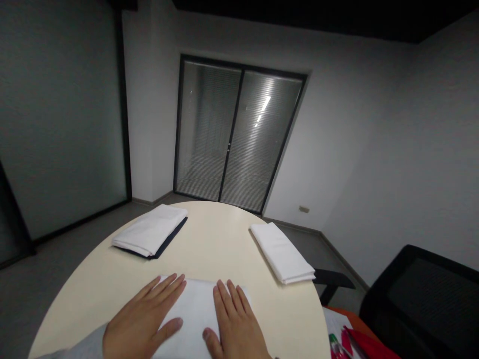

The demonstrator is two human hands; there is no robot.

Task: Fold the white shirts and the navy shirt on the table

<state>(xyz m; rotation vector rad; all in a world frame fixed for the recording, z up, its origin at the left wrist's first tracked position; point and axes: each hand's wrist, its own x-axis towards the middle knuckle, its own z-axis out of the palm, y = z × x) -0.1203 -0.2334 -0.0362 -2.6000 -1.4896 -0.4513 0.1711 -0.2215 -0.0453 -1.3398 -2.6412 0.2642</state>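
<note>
No words, labels, brand names, numbers or signs can be read on any of the things in view.

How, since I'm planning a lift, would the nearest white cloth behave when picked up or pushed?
The nearest white cloth would probably sag, as it looks like fabric. Lying flat, it seems unlikely to roll. It may slide if pushed, since the table looks smooth.

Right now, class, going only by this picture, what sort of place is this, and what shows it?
Probably an office or small meeting room: a pale table with a curved edge, a black chair with an armrest, and dark-framed glazed panels with blinds.
</note>
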